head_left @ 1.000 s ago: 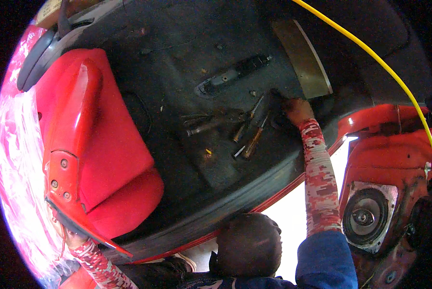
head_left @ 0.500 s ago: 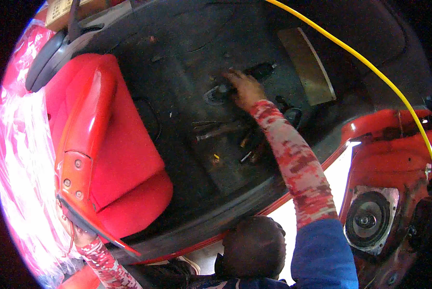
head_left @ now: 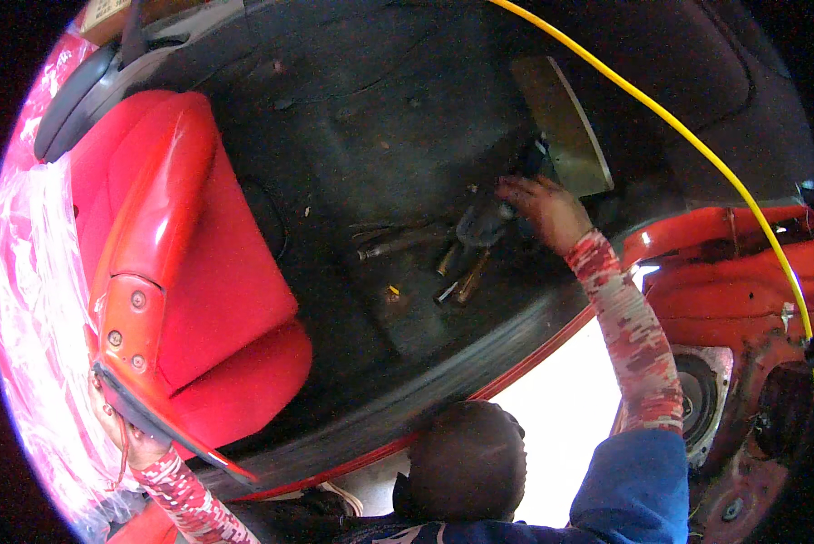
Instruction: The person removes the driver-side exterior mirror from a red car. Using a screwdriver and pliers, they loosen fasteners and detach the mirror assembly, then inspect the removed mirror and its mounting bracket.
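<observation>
My right hand (head_left: pixel 545 213) is over the dark floor inside a red car, curled round a dark tool (head_left: pixel 487 223). The tool's broad grey end shows left of my fingers, and a dark part with a shiny tip sticks out beyond them; its exact kind I cannot make out. Beside it on the floor lie slim metal and amber-coloured hand tools (head_left: pixel 458 272) and a small yellow piece (head_left: pixel 393 291). At the lower left my left hand (head_left: pixel 124 422) grips the black-edged end of a red painted body pillar (head_left: pixel 144 304); its fingers are partly hidden.
A red seat (head_left: pixel 234 317) fills the left, with clear plastic sheeting (head_left: pixel 30 299) beyond it. A yellow hose (head_left: pixel 643 95) arcs across the upper right, past a flat panel (head_left: pixel 570 122). On the right is a stripped red door (head_left: pixel 733 272) with a round speaker (head_left: pixel 697 399).
My right hand has moved right and nearer, bringing the dark tool with it, toward the door side. My left hand stays on the pillar edge. The whole view has shifted slightly.
</observation>
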`<state>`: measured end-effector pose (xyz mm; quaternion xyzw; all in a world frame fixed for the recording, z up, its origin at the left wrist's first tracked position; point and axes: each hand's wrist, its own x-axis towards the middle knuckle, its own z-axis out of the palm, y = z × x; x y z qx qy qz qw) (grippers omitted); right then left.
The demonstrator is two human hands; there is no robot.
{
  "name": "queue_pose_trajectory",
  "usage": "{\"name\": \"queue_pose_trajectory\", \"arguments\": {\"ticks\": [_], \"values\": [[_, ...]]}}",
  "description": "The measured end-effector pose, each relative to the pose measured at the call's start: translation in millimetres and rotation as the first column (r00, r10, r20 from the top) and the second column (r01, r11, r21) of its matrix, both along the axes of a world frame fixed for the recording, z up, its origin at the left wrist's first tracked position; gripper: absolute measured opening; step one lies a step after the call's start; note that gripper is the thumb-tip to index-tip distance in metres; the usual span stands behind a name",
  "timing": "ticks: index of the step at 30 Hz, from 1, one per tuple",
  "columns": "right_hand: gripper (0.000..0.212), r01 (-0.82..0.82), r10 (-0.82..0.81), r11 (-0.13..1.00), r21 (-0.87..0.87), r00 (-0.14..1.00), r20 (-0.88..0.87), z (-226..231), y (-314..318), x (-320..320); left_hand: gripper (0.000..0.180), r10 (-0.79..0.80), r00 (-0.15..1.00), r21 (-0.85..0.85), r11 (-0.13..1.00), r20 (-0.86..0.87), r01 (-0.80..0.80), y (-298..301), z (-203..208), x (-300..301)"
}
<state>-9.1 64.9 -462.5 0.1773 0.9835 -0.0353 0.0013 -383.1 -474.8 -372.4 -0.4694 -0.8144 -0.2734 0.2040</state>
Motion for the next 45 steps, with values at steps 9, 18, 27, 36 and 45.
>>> {"name": "queue_pose_trajectory", "arguments": {"ticks": [9, 18, 27, 36, 45], "values": [[0.055, 0.586, -0.654, 0.610, -0.533, 0.753, 0.079, -38.8, 29.9, 29.9, 0.072, 0.057, 0.990, -0.131, 0.989, -0.127, -0.073, -2.7, -3.1, -6.7], [0.117, 0.639, -0.802, -0.018, -0.769, 0.450, 0.393, -72.2, 33.0, 25.0, 0.067, 0.024, 0.997, -0.090, 0.996, -0.075, -0.031, -10.7, -11.4, -13.9], [0.060, 0.561, -0.761, -0.348, -0.751, 0.298, 0.575, -123.0, 60.0, 24.7, 0.062, -0.048, 0.984, -0.065, 0.997, -0.169, 0.038, -19.2, -17.3, -16.1], [0.032, 0.240, -0.716, 0.101, -0.965, 0.691, 0.097, -188.7, 92.3, 52.5, 0.066, 0.019, 0.955, 0.109, 0.993, 0.295, -0.053, -0.4, -10.1, -7.5], [0.026, -0.237, -0.892, -0.324, -0.916, 0.399, 0.212, -108.7, 62.5, 40.5, 0.047, 0.054, 0.871, 0.147, 0.979, 0.489, -0.143, 13.3, -3.9, 3.9]]}}
